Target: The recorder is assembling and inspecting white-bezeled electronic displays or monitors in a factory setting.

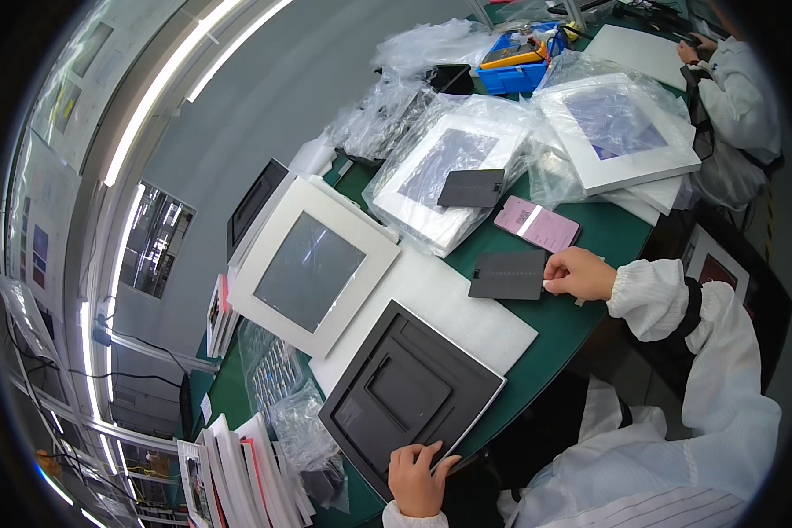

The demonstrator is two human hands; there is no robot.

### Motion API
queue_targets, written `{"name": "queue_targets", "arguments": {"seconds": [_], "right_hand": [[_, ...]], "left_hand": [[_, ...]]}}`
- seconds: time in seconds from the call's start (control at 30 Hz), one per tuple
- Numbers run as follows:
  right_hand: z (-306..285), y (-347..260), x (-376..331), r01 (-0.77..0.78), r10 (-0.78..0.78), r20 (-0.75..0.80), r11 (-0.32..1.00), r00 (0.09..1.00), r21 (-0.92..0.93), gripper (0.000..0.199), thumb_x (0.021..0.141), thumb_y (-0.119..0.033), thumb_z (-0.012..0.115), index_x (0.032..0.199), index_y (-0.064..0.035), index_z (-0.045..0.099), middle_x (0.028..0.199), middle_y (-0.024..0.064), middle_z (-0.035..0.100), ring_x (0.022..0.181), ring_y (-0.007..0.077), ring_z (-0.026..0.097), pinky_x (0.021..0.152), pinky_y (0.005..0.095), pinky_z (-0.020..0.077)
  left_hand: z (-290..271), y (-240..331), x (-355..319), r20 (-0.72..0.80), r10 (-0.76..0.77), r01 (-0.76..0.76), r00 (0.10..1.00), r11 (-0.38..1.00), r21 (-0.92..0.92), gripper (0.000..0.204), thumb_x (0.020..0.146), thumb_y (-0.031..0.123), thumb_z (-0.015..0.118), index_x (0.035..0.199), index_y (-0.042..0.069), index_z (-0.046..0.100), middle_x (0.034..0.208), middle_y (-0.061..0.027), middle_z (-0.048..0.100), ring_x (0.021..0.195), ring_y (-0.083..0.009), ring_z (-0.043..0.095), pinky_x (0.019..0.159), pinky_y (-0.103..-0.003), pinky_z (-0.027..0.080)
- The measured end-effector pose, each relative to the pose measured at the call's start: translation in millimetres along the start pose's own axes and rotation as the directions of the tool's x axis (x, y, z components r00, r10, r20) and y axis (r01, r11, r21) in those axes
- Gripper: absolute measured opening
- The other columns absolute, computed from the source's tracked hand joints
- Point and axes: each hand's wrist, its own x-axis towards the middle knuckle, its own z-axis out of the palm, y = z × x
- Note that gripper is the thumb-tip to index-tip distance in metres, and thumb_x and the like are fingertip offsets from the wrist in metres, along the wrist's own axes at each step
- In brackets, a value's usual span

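Observation:
My right hand [581, 275] is pinched closed at the right edge of a flat dark grey plate [507, 275]. A small white piece [548, 284] shows between the fingertips and that edge; its kind is unclear. Just beyond lies a phone [537, 224] with a lit pink screen. At the near edge of a black rectangular panel [414, 378] with a recessed middle rests my left hand [418, 480], fingers spread on its surface. The panel lies partly on a white foam sheet [484, 321].
A white-framed screen [311, 273] lies left of the foam. Behind are two bagged white frames [480, 141], a second dark plate [471, 188] and a blue bin [512, 77]. White boards [238, 475] stand front left. Another person's arm [739, 97] is far right.

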Motion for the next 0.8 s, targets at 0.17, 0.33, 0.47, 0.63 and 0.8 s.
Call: {"name": "queue_targets", "arguments": {"seconds": [0.17,0.33,0.47,0.63,0.8], "right_hand": [[-1,-2,-2,-0.057,0.044,0.070,0.978,0.997,0.199,0.011,0.075,-0.007,0.063,0.080,0.0015,0.060,0.069,0.0039,0.060,0.062,0.0087,0.054,0.059,0.0227,0.0433],[2,-4,-3,-0.073,0.037,0.131,0.957,0.991,0.282,0.007,0.075,-0.004,0.063,0.078,-0.0004,0.058,0.068,0.0017,0.058,0.062,0.0068,0.052,0.058,0.0201,0.0414],[-2,-5,-9,-0.054,0.019,0.115,0.951,0.993,0.306,0.006,0.074,-0.002,0.059,0.081,-0.0014,0.059,0.066,-0.0001,0.055,0.060,0.0063,0.050,0.058,0.0195,0.0406],[6,-13,-5,-0.052,0.005,0.162,0.957,0.987,0.285,0.020,0.075,-0.004,0.056,0.095,-0.0018,0.062,0.066,-0.0018,0.053,0.062,0.0068,0.049,0.062,0.0207,0.0405],[5,-15,-16,0.183,-0.183,-0.013,0.983,0.983,0.020,0.034,0.073,-0.008,0.060,0.107,-0.0058,0.058,0.089,0.0035,0.054,0.084,0.0146,0.049,0.078,0.0278,0.0355]], "left_hand": [[24,47,80,0.271,-0.147,0.298,0.951,0.658,-0.692,0.051,0.076,0.010,0.069,0.120,-0.002,0.046,0.097,-0.0154,0.060,0.084,-0.0197,0.061,0.076,-0.027,0.049],[105,92,168,0.649,-0.221,0.610,0.728,-0.222,-0.760,0.050,0.083,0.019,0.061,0.114,-0.007,0.031,0.105,-0.0231,0.050,0.089,-0.0311,0.060,0.073,-0.038,0.053],[102,106,179,0.625,-0.425,0.438,0.655,-0.460,-0.772,0.030,0.084,0.005,0.055,0.108,-0.002,0.038,0.100,-0.0170,0.054,0.085,-0.0281,0.061,0.067,-0.038,0.055],[60,54,174,0.127,-0.689,0.003,0.714,-0.179,-0.984,0.025,0.083,-0.001,0.053,0.105,0.000,0.043,0.092,-0.0120,0.057,0.074,-0.0194,0.060,0.056,-0.031,0.056],[11,-30,111,0.011,-0.561,0.212,0.828,0.293,-0.932,0.054,0.080,-0.004,0.054,0.127,0.011,0.030,0.093,-0.0132,0.063,0.075,-0.0152,0.063,0.054,-0.022,0.051]]}}
